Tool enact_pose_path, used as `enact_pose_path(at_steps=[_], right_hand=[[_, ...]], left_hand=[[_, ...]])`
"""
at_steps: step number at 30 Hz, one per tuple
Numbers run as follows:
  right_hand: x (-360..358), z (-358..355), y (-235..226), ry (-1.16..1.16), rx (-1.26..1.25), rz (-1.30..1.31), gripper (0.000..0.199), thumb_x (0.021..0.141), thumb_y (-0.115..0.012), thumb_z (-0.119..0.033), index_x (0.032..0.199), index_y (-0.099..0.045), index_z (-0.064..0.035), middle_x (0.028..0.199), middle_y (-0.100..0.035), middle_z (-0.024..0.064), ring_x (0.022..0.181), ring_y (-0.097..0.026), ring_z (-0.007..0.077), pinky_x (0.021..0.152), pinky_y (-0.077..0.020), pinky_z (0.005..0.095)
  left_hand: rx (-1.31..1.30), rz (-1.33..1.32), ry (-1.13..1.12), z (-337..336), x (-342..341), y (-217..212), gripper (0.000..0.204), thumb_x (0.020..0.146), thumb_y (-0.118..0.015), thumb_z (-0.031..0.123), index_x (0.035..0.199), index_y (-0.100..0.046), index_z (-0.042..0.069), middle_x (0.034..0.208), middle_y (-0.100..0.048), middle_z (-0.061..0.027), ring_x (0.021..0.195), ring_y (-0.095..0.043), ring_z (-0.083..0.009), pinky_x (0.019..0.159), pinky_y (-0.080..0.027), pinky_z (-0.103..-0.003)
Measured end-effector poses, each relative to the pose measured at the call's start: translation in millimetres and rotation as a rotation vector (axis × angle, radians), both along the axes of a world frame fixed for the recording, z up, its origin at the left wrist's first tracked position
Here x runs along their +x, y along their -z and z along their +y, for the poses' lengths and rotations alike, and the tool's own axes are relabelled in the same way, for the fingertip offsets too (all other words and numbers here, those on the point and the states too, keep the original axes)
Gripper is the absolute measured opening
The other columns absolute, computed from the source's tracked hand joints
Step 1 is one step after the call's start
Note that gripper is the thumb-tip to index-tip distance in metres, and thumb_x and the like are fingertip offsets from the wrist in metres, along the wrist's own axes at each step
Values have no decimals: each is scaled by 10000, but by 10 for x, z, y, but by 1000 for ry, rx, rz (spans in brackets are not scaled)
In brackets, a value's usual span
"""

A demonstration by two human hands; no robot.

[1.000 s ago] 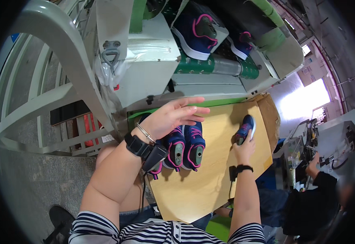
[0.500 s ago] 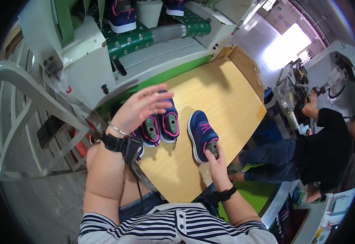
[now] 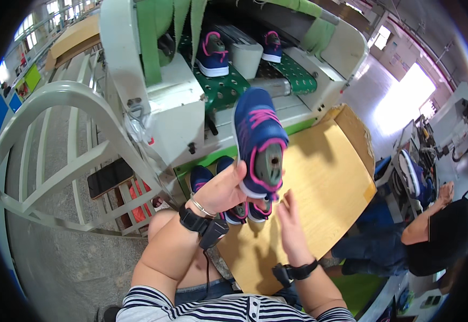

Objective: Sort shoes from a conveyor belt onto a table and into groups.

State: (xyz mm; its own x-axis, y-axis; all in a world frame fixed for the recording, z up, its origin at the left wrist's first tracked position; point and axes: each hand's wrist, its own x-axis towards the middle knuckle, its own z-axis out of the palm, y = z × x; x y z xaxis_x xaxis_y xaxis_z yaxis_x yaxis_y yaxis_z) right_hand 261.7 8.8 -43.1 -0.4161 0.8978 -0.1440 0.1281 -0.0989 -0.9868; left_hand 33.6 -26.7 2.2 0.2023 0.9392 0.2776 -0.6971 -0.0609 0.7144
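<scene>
My left hand point(image 3: 220, 190) holds a navy blue shoe with pink trim point(image 3: 258, 142) by its heel end, raised above the table with its opening facing me. Just below and to the right of that shoe is my right hand point(image 3: 290, 225), fingers apart and holding nothing. Two more matching shoes point(image 3: 202, 177) lie side by side on the wooden table point(image 3: 320, 177), partly hidden under my left hand.
Behind the table a machine carries a green perforated belt point(image 3: 223, 88) with another blue shoe point(image 3: 212, 53) and a second one point(image 3: 271, 45) on it. A white metal frame point(image 3: 57, 107) stands at left. A seated person point(image 3: 438, 236) works at right.
The single shoe that lay on the table under my right hand is now lifted up in my left hand. My right hand has let go of it.
</scene>
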Motion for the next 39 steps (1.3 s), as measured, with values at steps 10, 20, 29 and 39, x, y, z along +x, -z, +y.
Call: enact_pose_path(at_steps=[10,20,29,39], right_hand=[[-71,119,84,62,-83,207,584,969,-583,-172,1461,-348,36,1424,-488,158,1335,-468,272,1132,-352,360],[-808,1354,-1585,46,600,466,531,1031,-500,-131,1520,-307,-56,1438,-449,124,1266,-507,207,1070,-406,326],[-1502,2543,-1108,-28,1050,-335,779,895,-672,-153,1546,-249,-87,1458,-439,258,1318,-464,405,1095,-367,423],[-751,1512,409,-95,469,-224,478,1039,-495,-353,755,-642,3,832,-663,160,890,-634,271,833,-468,384]], left_hand=[[-9,-235,-365,368,-455,-13,554,1055,-367,454,1414,-441,39,1361,-557,-144,1257,-548,-353,945,-526,-393],[6,1,-597,336,-737,109,567,1015,-457,509,1303,-531,26,1149,-665,-121,1040,-649,-249,915,-521,-381],[128,-236,-382,406,-668,62,359,1047,-481,242,1335,-514,29,1401,-539,-150,1372,-454,-310,1131,-382,-450],[104,-286,-308,326,-677,136,589,1029,-455,322,1516,-304,28,1566,-324,-198,1422,-359,-381,1150,-313,-496]])
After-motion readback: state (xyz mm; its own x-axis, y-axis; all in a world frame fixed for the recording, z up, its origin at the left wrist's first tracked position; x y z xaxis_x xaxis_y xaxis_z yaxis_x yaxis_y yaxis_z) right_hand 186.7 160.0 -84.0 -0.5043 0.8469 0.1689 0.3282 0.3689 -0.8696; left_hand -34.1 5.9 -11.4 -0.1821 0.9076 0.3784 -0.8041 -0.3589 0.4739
